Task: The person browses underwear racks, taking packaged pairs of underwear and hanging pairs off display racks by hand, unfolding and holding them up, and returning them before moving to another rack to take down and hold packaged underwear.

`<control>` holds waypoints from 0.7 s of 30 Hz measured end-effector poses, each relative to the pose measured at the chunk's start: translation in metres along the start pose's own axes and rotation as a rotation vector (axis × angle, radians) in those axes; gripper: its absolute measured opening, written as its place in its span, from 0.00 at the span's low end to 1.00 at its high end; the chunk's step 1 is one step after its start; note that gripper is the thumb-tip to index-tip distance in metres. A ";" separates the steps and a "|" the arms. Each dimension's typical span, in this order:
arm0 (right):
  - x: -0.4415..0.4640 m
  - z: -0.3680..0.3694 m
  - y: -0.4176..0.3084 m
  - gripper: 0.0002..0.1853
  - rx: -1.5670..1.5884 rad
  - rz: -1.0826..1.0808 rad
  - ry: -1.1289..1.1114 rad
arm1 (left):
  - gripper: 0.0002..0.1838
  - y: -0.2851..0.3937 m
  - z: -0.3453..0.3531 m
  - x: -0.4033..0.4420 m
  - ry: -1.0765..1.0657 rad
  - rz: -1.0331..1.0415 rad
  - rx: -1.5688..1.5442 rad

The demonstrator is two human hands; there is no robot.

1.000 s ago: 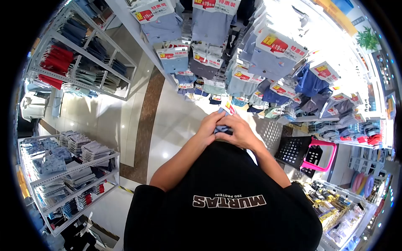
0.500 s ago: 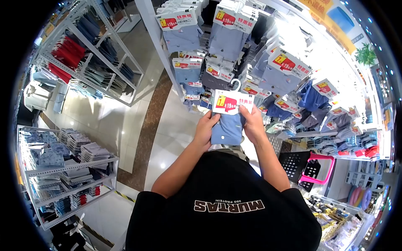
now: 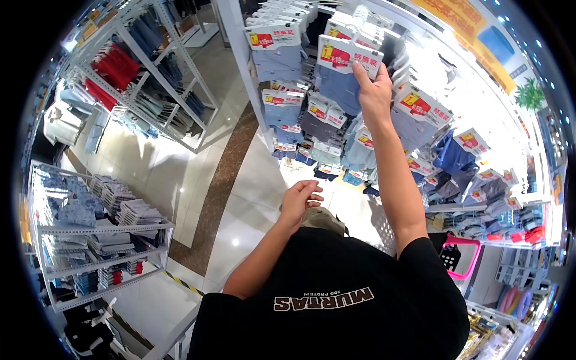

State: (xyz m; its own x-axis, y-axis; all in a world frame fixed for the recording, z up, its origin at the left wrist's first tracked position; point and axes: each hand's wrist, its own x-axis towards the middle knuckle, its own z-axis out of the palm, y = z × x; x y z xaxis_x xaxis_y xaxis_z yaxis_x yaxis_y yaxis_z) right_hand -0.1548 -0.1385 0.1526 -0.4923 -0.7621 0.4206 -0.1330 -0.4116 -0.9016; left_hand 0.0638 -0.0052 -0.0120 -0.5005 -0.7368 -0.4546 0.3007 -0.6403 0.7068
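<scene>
Stretched out toward the rack, my right hand pinches the right side of a blue packaged garment by its white and red header card. The pack is upright, in front of similar packs at the top of the rack, with a white hook above its card. Whether that hook sits on a rail cannot be made out. My left hand is in front of my body with its fingers loosely curled and apart, holding nothing.
Hanging packs fill the white rack ahead and to the right. Shelves of folded clothes stand at the left, a clothes rack behind them. A pink-handled black basket is at the right.
My right hand has carried the blue pack up and forward from in front of my body to the rack. My left hand has let go of the pack and stayed low.
</scene>
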 end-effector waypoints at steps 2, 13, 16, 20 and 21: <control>0.007 -0.001 0.021 0.15 0.003 0.009 0.038 | 0.15 0.000 -0.010 -0.002 0.042 0.020 -0.003; -0.063 -0.005 0.098 0.23 -0.554 -0.078 0.006 | 0.15 0.034 -0.051 0.016 0.194 0.029 0.045; -0.078 -0.017 0.119 0.25 -0.816 -0.132 -0.034 | 0.14 0.035 -0.056 0.032 0.167 -0.045 0.062; -0.082 -0.025 0.154 0.26 -0.748 0.081 -0.066 | 0.13 0.047 -0.052 0.056 0.100 -0.126 0.127; -0.081 -0.025 0.161 0.26 -0.701 0.177 -0.072 | 0.13 0.052 -0.052 0.062 0.069 -0.129 0.160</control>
State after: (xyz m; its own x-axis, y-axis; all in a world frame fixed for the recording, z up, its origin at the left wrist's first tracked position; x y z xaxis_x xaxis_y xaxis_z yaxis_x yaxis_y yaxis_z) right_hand -0.1574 -0.1307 -0.0287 -0.5028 -0.8285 0.2465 -0.5883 0.1191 -0.7998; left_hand 0.0907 -0.0960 -0.0317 -0.4686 -0.6672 -0.5790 0.1020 -0.6919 0.7147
